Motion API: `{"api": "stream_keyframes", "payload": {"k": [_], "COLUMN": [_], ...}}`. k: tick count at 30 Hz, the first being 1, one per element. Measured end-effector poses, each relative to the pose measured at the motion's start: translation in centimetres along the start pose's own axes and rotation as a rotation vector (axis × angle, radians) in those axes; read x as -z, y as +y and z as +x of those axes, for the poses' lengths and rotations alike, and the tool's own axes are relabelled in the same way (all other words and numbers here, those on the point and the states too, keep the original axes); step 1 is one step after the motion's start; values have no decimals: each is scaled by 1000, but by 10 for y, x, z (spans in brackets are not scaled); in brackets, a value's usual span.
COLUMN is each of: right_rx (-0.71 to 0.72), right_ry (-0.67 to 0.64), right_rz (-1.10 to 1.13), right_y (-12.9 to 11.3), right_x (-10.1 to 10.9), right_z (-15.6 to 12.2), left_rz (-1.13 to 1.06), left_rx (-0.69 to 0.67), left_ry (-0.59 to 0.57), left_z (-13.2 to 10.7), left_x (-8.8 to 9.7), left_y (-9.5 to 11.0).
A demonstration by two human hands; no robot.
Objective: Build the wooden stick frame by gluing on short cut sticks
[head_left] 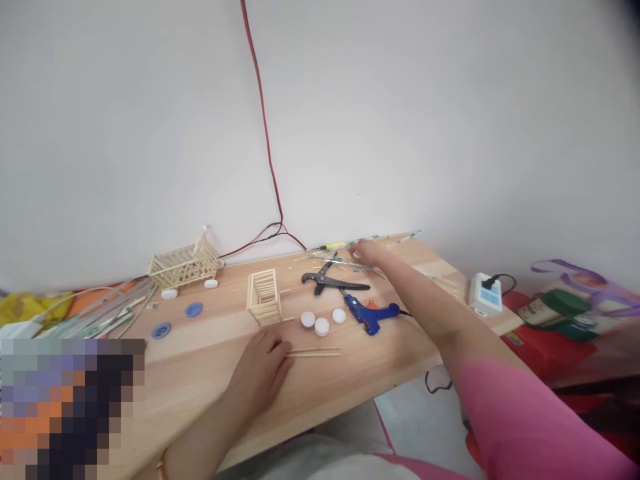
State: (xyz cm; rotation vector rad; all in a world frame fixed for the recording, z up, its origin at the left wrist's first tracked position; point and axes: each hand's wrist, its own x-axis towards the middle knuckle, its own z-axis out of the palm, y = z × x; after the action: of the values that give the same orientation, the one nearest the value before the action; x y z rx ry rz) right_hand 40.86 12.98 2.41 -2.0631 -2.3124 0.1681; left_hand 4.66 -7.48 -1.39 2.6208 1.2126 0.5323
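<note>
My left hand [261, 363] rests palm down on the wooden table, its fingers lying on the surface. Two thin wooden sticks [317, 352] extend right from beside its thumb. Just beyond the fingertips stands a small open frame [264, 297] built of sticks. My right hand [367, 253] reaches to the table's back edge, fingers bent together among thin sticks in clear, green-marked wrappers [395, 238]; what they hold is too small to make out. Nearer me lie black pliers [333, 280], a blue glue gun [369, 313] and three white caps [321, 326].
At the back left stands a stick-built cart [185, 265] on white wheels, with two blue caps [193, 309] before it. A yellow-handled tool [335, 246] lies by the wall. A white power socket [485, 293] sits at the right edge. Red-black wires [265, 120] run down the wall.
</note>
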Motion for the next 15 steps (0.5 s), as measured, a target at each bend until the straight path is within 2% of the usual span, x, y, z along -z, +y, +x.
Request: {"api": "stream_keyframes", "payload": {"k": [5,11,15], "right_rx": [-30,-1,-2], "right_ry": [71,169,186], "right_rz": [187,471,558], "right_y": [5,9,4], "right_x": [1,0,-9], "right_z": [-5,-35,-47], "left_rz": [6,-1,15], "left_rx": [-18,-28,-33], "left_ry": [13,31,30], "left_z": [0,1,0], "left_x": [1,-1,-1], "left_y": [2,0,1]}}
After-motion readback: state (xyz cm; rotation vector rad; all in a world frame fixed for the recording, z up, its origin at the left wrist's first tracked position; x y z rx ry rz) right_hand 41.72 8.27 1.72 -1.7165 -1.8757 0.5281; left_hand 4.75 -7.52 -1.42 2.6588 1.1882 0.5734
